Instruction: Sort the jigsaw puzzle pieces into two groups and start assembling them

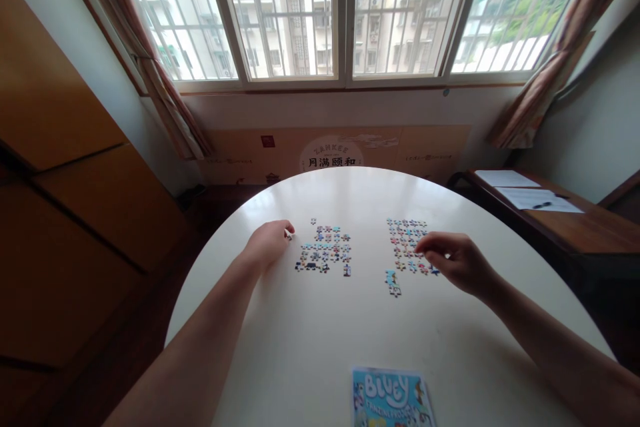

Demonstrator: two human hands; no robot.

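Small jigsaw puzzle pieces lie in two groups on a white round table [300, 327]. My left hand [270, 241] is just left of the left group of puzzle pieces [327, 250], its fingers curled around a small puzzle piece [289, 235] that shows below the fingertips. Over the right edge of the right group of puzzle pieces [404, 240], my right hand [454, 259] has thumb and forefinger pinched together; whatever lies between them is too small to make out. A few joined pieces [393, 282] sit below the right group. One single piece [313, 221] lies apart above the left group.
A blue "Bluey" picture card or booklet [393, 397] lies at the table's near edge. To the right, a wooden desk [595, 230] bears papers [535, 199] and dark pens. A printed board [225, 147] stands behind the table under the barred windows.
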